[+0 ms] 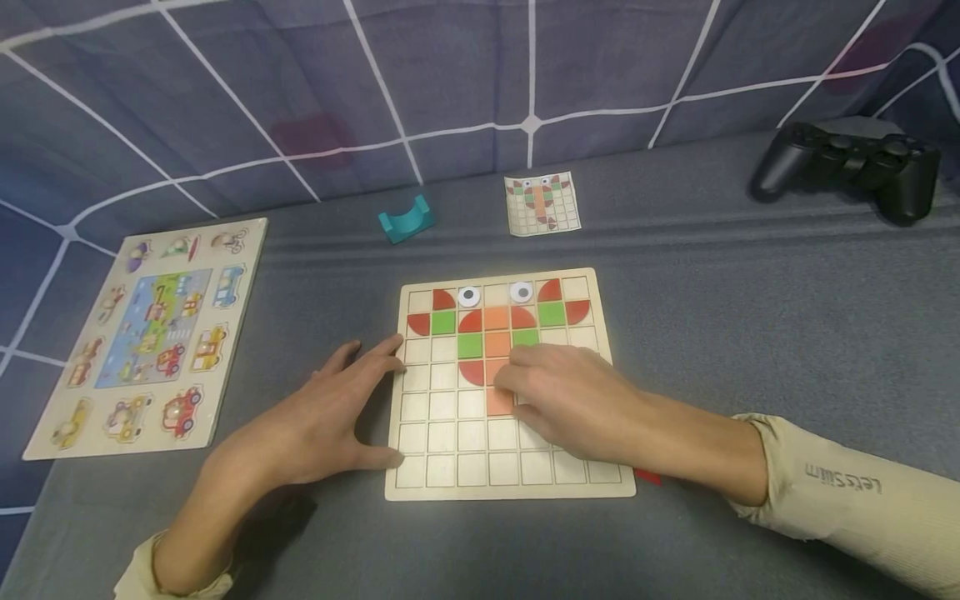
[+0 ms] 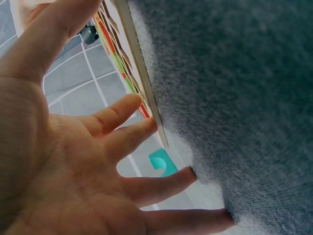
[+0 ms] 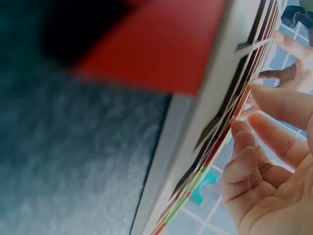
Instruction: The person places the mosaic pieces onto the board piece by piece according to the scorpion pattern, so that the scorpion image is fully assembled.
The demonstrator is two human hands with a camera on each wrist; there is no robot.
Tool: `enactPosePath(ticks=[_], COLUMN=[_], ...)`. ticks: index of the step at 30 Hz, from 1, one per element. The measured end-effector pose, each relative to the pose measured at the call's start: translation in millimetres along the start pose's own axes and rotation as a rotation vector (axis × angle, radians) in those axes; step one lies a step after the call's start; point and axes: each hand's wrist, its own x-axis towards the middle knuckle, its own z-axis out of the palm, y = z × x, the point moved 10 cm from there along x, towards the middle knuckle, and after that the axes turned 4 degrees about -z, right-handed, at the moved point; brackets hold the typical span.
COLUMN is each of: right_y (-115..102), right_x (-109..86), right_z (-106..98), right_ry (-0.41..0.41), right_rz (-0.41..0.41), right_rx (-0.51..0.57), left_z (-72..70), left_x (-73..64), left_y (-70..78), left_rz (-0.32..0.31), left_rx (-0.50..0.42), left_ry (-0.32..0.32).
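A square wooden grid board (image 1: 441,471) lies in front of me, partly filled with red quarter-circles, green squares, orange squares and two eye discs. My left hand (image 1: 307,429) is spread along its left edge, fingertips and thumb at the rim. Over the middle of the board, my right hand (image 1: 577,400) pinches the lowest orange square tile (image 1: 498,402) of the middle column between thumb and index finger. In the right wrist view its other fingers curl inward. That hand hides several cells on the board's right side.
A small picture card (image 1: 543,218) and a teal notched block (image 1: 407,220) lie beyond the board. A wooden picture puzzle (image 1: 228,358) is at left, a black game controller (image 1: 847,167) at far right. Red pieces (image 1: 648,476) lie by the board's lower right corner.
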Motion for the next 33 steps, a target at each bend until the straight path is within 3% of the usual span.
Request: enactPosePath(ticks=[4,8,13,17,24,29,33], right_y=[3,15,35,48,74,81,91], right_x=[-5.4,-18.1,-44.6,-70.0,-114.9,-138.8,-152.1], right_z=[-3,-12,-28,-36,-27,-23,-14], right_ry=[-0.016,-0.033,-0.025,-0.054,-0.220,-0.230,-0.296], right_rz=[-0.004,0.045,0.121,0.133,0.135,0.093,0.128], right_rx=[-0.008,0.032,0.110,0.092,-0.012,-0.008,-0.001], left_z=[0.2,0.4,0.1,-0.3,0.7,0.4,0.7], left_x=[-0.4,-0.9,-1.2,-0.9,-0.4,0.4,0.6], left_y=[-0.9,-1.1,-1.2,-1.0,-0.7,0.3,-0.5], left_rz=[-0.006,-0.009,-0.008,-0.004,-0.004,0.005,-0.001], left_rx=[0.004,0.007,0.010,0.005,-0.023,-0.022,-0.023], left_ry=[-0.001,-0.001,0.002,0.002,-0.017,-0.015,-0.013])
